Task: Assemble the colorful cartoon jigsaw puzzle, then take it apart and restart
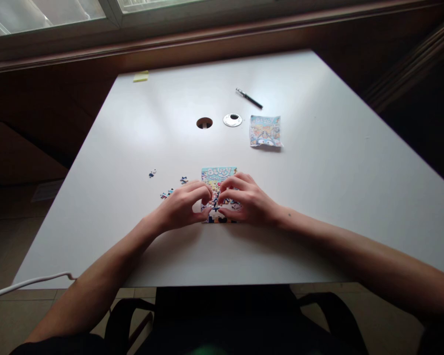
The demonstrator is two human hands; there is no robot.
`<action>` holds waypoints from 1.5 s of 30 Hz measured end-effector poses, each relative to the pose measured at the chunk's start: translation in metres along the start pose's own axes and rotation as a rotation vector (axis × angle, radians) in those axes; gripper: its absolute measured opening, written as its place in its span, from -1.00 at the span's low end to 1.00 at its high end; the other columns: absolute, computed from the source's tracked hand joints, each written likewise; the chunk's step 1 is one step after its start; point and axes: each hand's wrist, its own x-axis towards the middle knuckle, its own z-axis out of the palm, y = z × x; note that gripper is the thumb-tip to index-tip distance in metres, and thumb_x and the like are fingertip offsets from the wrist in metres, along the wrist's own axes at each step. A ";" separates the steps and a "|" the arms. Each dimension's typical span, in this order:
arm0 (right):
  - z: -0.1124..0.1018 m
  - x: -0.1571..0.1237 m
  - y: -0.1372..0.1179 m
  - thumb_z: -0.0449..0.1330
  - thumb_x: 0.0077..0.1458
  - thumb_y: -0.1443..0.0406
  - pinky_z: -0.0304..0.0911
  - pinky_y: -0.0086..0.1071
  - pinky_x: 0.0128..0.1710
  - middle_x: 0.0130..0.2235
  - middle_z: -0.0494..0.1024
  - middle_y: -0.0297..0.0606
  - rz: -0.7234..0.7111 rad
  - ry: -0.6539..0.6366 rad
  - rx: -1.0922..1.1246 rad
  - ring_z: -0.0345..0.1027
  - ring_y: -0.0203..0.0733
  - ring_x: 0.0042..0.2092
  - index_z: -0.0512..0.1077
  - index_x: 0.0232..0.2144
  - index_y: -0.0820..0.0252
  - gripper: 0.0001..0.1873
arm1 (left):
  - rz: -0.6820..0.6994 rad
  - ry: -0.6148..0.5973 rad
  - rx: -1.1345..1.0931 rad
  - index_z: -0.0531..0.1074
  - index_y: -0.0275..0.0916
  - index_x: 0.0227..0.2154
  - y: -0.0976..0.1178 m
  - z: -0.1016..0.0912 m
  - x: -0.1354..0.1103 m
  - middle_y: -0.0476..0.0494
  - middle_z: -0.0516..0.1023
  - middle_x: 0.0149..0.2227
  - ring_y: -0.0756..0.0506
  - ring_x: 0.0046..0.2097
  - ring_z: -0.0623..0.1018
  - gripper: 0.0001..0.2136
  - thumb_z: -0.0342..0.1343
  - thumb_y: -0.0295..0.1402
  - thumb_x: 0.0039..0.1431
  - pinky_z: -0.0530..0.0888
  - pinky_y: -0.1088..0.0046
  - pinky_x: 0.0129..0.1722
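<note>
A small jigsaw puzzle (219, 171) with a colourful cartoon print lies flat on the white table, partly covered by both hands. My left hand (185, 202) curves over its left edge, thumb and fingers apart in a C shape. From the other side, my right hand (249, 199) arches over the puzzle's right part, its fingertips and thumb also apart. Between the two thumbs shows a dark puzzle piece (216, 209), near pale patches in the lower part of the picture. Loose puzzle pieces (166, 194) lie left of my left hand, with another piece (184, 180) just above it.
One more loose piece (153, 173) lies farther left. Beyond the puzzle are a printed packet (265, 131), a black pen (249, 98), a round metal cover (232, 120) and a cable hole (204, 123). A yellow sticky note (141, 76) marks the far left corner; a white cable (40, 279) crosses the near left edge.
</note>
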 end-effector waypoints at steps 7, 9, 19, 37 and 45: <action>0.001 -0.001 0.000 0.30 0.18 0.22 0.24 -0.15 -0.04 -0.17 0.55 -0.21 -0.001 -0.011 -0.030 0.31 -0.09 -0.11 0.53 -0.31 0.09 -0.92 | 0.038 -0.043 0.149 0.47 -0.18 -0.33 -0.009 -0.011 -0.001 -0.09 0.54 -0.28 -0.09 -0.25 0.43 -0.92 0.13 -0.48 0.15 0.41 0.31 -0.17; 0.002 -0.001 0.000 0.28 0.20 0.20 0.23 -0.15 -0.04 -0.17 0.55 -0.21 -0.001 -0.024 -0.043 0.30 -0.09 -0.11 0.54 -0.30 0.08 -0.90 | 0.038 -0.053 0.165 0.50 -0.17 -0.30 -0.010 -0.010 -0.003 -0.09 0.55 -0.27 -0.09 -0.25 0.45 -0.90 0.13 -0.48 0.15 0.40 0.31 -0.16; 0.003 0.002 -0.001 0.25 0.23 0.19 0.20 -0.15 -0.04 -0.16 0.56 -0.20 0.018 -0.063 -0.061 0.27 -0.08 -0.11 0.54 -0.32 0.09 -0.87 | 0.029 -0.019 0.163 0.52 -0.17 -0.30 -0.012 -0.008 -0.004 -0.09 0.56 -0.28 -0.08 -0.25 0.47 -0.93 0.15 -0.43 0.19 0.40 0.30 -0.14; -0.007 0.004 0.007 0.26 0.19 0.32 0.36 -0.17 -0.06 -0.20 0.52 -0.21 0.198 0.091 0.190 0.39 -0.11 -0.12 0.53 -0.29 0.10 -0.96 | 0.100 -0.160 0.103 0.58 -0.10 -0.17 -0.010 -0.009 -0.006 -0.09 0.54 -0.30 -0.08 -0.26 0.46 -0.80 0.12 -0.42 0.19 0.40 0.28 -0.12; -0.010 0.005 0.006 0.24 0.18 0.33 0.36 -0.17 -0.06 -0.22 0.53 -0.21 0.256 0.108 0.225 0.42 -0.12 -0.13 0.53 -0.32 0.13 -0.95 | 0.065 -0.188 0.136 0.56 -0.12 -0.17 -0.003 -0.009 -0.004 -0.10 0.56 -0.24 -0.12 -0.18 0.46 -0.81 0.12 -0.40 0.19 0.37 0.24 -0.07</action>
